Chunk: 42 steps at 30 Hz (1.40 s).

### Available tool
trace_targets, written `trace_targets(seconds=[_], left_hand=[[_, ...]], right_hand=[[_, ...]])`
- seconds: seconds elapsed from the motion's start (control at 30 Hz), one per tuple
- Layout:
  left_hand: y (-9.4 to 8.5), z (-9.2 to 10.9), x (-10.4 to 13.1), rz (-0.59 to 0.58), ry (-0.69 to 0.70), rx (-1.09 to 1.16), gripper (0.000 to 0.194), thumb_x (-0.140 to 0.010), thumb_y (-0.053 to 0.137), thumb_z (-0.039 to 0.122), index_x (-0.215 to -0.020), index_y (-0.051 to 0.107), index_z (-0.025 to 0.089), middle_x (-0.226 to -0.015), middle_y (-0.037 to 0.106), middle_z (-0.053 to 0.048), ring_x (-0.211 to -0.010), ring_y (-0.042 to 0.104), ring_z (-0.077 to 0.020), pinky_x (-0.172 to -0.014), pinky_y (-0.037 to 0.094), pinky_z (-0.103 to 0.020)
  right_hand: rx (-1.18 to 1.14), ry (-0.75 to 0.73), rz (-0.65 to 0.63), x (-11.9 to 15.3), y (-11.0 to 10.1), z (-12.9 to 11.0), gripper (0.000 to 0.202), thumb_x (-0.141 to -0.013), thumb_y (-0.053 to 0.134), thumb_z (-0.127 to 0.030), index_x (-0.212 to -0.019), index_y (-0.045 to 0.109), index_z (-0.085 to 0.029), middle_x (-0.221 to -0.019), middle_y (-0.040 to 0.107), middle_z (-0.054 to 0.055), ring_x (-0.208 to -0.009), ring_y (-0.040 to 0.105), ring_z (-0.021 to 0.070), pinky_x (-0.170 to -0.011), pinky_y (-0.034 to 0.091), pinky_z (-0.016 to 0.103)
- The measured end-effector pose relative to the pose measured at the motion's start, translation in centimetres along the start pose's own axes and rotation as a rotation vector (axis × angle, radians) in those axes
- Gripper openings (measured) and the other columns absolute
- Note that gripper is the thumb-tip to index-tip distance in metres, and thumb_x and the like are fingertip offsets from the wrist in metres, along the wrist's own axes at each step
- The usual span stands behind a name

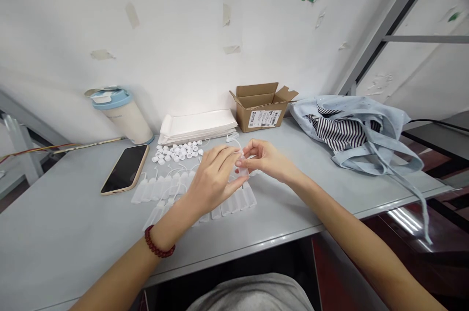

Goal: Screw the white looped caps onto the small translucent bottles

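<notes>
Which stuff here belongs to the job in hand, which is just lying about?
Job, likely: translucent bottle in left hand and right hand; laid-out bottles; white caps.

Lying about, likely: smartphone; lidded tumbler; light-blue bag. Unclear: cardboard box, white paper-like stack.

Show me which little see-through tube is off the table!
The tube held up between the left hand and right hand; the other tubes in view lie on the table.

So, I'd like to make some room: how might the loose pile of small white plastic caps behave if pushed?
The small white plastic caps would probably scatter, since they lie loose. Some might roll, as they look round and rest at differing angles. They're likely light, being small with visible hollow openings.
</notes>
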State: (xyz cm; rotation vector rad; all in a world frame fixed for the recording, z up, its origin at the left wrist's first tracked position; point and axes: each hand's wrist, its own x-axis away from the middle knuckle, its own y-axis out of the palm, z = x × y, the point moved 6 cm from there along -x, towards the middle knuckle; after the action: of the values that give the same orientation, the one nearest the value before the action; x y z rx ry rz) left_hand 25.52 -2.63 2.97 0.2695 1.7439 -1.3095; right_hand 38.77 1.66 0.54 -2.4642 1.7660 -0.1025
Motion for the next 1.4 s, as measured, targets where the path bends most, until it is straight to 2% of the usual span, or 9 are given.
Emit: trace_targets(seconds=[0.07, 0.2, 0.3, 0.5, 0.7, 1.0, 1.4], left_hand=[[0.3, 0.4, 0.0, -0.024, -0.006, 0.021, 0.035, -0.085, 0.066, 0.029, -0.114, 0.056, 0.011, -0.110, 0.067, -0.015, -0.105, 0.058, -0.0293, -0.088, 0.049, -0.045], [1.3, 2.0, 0.0, -0.101, 0.016, 0.086, 0.034, -0.087, 0.064, 0.033, -0.112, 0.057, 0.012, -0.111, 0.067, -0.014, -0.103, 0.058, -0.0284, -0.085, 0.046, -0.043], [2.4, 3.0, 0.1, -0.192, 0.009, 0.100, 0.035, -0.087, 0.064, 0.037, -0.110, 0.058, 0.012, -0.111, 0.067, -0.014, -0.102, 0.057, -0.0291, -0.084, 0.044, -0.044], [4.2, 4.1, 0.8, -0.364, 0.065, 0.032, 0.036, -0.085, 0.065, 0.041, -0.103, 0.058, 0.011, -0.103, 0.067, -0.013, -0.101, 0.055, -0.0300, -0.088, 0.040, -0.045], [4.9, 4.2, 1.2, -0.436, 0.040, -0.016, 0.030, -0.083, 0.067, 0.038, -0.097, 0.059, 0.013, -0.096, 0.065, -0.011, -0.099, 0.053, -0.0299, -0.086, 0.040, -0.044], [5.2, 4.1, 1.4, -0.505, -0.023, -0.071, 0.026, -0.086, 0.060, 0.038, -0.094, 0.058, 0.013, -0.092, 0.063, -0.011, -0.095, 0.051, -0.0300, -0.083, 0.040, -0.044], [5.3, 4.1, 1.5, -0.525, -0.050, -0.091, 0.029, -0.087, 0.057, 0.040, -0.095, 0.059, 0.012, -0.096, 0.062, -0.012, -0.098, 0.051, -0.0309, -0.085, 0.040, -0.046]], right_hand=[[0.110, 0.033, -0.073, 0.2, -0.9, -0.2, 0.034, -0.067, 0.079, -0.038, -0.081, 0.058, -0.015, -0.080, 0.066, 0.003, -0.071, 0.064, 0.0149, -0.062, 0.053, 0.028], [0.358, 0.099, -0.359, 1.3, -2.3, -1.0, 0.032, -0.079, 0.067, -0.044, -0.087, 0.066, -0.013, -0.079, 0.069, 0.005, -0.078, 0.064, 0.0159, -0.071, 0.050, 0.028], [0.469, 0.166, -0.499, 2.1, -3.2, -1.0, 0.036, -0.083, 0.062, -0.047, -0.093, 0.068, -0.013, -0.083, 0.071, 0.007, -0.081, 0.065, 0.0176, -0.068, 0.049, 0.027], [0.616, 0.228, -0.688, 2.3, -2.5, 0.4, 0.033, -0.085, 0.056, -0.041, -0.092, 0.068, -0.010, -0.082, 0.071, 0.009, -0.078, 0.065, 0.0178, -0.059, 0.046, 0.024], [0.651, 0.310, -0.710, 2.2, -1.8, 1.3, 0.030, -0.085, 0.053, -0.037, -0.087, 0.066, -0.010, -0.082, 0.071, 0.009, -0.070, 0.066, 0.0168, -0.054, 0.044, 0.024], [0.659, 0.273, -0.706, 1.9, -1.1, 1.6, 0.024, -0.084, 0.051, -0.030, -0.081, 0.064, -0.010, -0.075, 0.068, 0.006, -0.063, 0.067, 0.0159, -0.059, 0.043, 0.026], [0.651, 0.277, -0.707, 1.8, -0.9, 1.9, 0.022, -0.084, 0.051, -0.028, -0.078, 0.062, -0.011, -0.071, 0.067, 0.004, -0.061, 0.066, 0.0141, -0.059, 0.042, 0.025]])
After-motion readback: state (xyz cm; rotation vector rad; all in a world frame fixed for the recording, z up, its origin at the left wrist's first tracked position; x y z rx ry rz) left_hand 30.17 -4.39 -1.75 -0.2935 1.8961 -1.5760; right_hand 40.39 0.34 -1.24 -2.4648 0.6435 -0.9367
